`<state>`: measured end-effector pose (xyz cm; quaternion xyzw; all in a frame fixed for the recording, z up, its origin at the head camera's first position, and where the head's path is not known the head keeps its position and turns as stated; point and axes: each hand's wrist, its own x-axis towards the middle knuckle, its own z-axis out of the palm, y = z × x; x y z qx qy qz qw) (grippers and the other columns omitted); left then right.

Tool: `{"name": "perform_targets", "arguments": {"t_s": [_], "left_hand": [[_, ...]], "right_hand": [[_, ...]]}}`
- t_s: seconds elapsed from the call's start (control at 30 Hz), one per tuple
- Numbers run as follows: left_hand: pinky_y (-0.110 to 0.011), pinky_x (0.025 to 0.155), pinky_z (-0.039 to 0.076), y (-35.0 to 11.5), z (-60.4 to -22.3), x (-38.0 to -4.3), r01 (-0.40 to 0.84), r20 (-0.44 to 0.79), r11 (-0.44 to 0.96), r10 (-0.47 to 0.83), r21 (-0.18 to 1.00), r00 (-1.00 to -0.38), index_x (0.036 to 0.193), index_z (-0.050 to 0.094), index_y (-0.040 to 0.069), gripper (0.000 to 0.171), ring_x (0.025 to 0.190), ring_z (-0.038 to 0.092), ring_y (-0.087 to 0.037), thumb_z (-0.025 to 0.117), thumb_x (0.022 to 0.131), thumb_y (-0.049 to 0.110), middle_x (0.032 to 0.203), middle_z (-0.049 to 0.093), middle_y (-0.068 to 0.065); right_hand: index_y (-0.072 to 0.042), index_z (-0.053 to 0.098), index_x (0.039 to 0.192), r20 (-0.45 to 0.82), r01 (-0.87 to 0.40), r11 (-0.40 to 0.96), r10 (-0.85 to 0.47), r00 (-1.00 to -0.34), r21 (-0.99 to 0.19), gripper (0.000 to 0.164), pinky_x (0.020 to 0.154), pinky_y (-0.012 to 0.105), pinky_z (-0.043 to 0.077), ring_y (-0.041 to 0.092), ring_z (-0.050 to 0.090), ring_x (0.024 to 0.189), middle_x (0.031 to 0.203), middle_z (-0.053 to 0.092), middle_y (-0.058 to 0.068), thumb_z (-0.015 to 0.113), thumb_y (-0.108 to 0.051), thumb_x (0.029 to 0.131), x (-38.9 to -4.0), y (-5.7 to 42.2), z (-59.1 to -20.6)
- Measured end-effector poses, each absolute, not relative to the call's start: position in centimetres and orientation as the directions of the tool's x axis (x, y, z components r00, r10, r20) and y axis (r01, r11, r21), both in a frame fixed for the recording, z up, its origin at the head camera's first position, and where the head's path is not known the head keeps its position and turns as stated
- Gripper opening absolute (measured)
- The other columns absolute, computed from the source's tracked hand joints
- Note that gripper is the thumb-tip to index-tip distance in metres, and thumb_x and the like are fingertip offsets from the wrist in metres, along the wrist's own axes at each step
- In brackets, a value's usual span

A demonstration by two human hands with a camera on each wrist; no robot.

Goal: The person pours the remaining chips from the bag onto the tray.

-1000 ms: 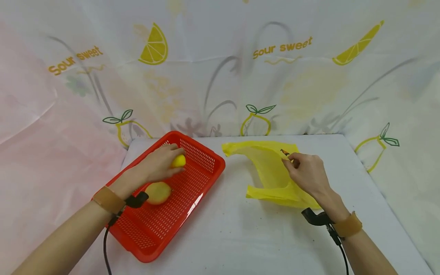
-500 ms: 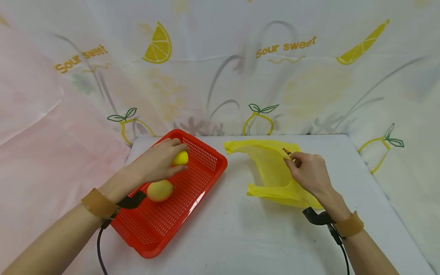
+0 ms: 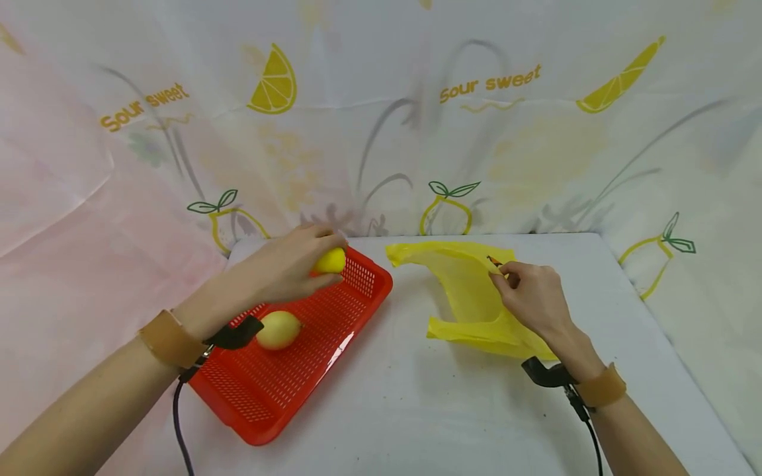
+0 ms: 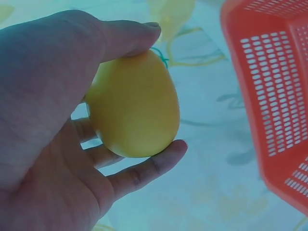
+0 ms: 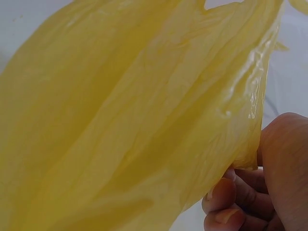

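My left hand [image 3: 288, 264] holds a smooth yellow, egg-shaped fruit [image 3: 331, 260] above the far part of the red basket [image 3: 268, 433]. In the left wrist view, the thumb lies along one side of this fruit [image 4: 137, 106] and the fingers support the other. A second, paler yellow fruit [image 3: 278, 330] with a small dark tip lies in the basket, below my left wrist. On the right, my right hand [image 3: 532, 294] pinches the edge of a yellow plastic bag [image 3: 476, 301], holding its mouth apart toward the basket. The bag [image 5: 120, 115] fills most of the right wrist view.
Everything stands on a white-covered table [image 3: 387, 410]. A curtain [image 3: 357, 132] printed with lemons and words hangs behind it. A strip of table separates the basket from the bag's mouth. Cables [image 3: 181, 430] trail from the wrist cameras.
My left hand has lifted the fruit and shifted a little right and away, out of the basket's middle. The right hand and the bag stay nearly still.
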<state>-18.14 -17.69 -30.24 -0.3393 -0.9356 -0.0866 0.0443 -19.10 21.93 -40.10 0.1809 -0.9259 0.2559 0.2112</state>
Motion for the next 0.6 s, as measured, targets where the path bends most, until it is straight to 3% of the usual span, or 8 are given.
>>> {"name": "perform_targets", "arguments": {"t_s": [0.17,0.4,0.6], "left_hand": [[-0.035,0.075,0.048,-15.9,-28.9,-18.2,0.663,0.132,0.737,0.650,0.129,-0.748,0.118,0.060,0.017,0.041,0.089,0.053,-0.019,0.072,0.083,0.034,0.107,0.056,0.000],[-0.030,0.070,0.045,-13.3,-28.2,-18.4,0.703,0.120,0.696,0.693,0.146,-0.711,0.116,0.060,0.018,0.038,0.085,0.050,-0.014,0.072,0.083,0.034,0.103,0.053,0.003],[-0.030,0.071,0.041,-11.1,-28.4,-19.2,0.759,0.151,0.638,0.744,0.132,-0.651,0.112,0.061,0.015,0.036,0.081,0.048,-0.015,0.073,0.082,0.032,0.093,0.051,0.004]], "right_hand": [[-0.005,0.072,0.078,0.486,-0.442,0.804,-0.224,-0.845,-0.398,0.013,0.037,0.025,0.034,0.008,0.037,0.037,0.054,0.057,-0.001,0.070,-0.016,0.084,-19.0,21.9,-39.9],[-0.006,0.072,0.077,0.493,-0.437,0.804,-0.210,-0.844,-0.404,0.013,0.045,0.025,0.042,0.009,0.048,0.047,0.060,0.063,0.002,0.071,-0.017,0.084,-19.0,22.0,-39.8],[-0.006,0.072,0.080,0.464,-0.431,0.804,-0.223,-0.858,-0.409,0.013,0.038,0.024,0.036,0.008,0.041,0.039,0.058,0.060,0.000,0.070,-0.017,0.085,-19.0,22.1,-39.8]]}}
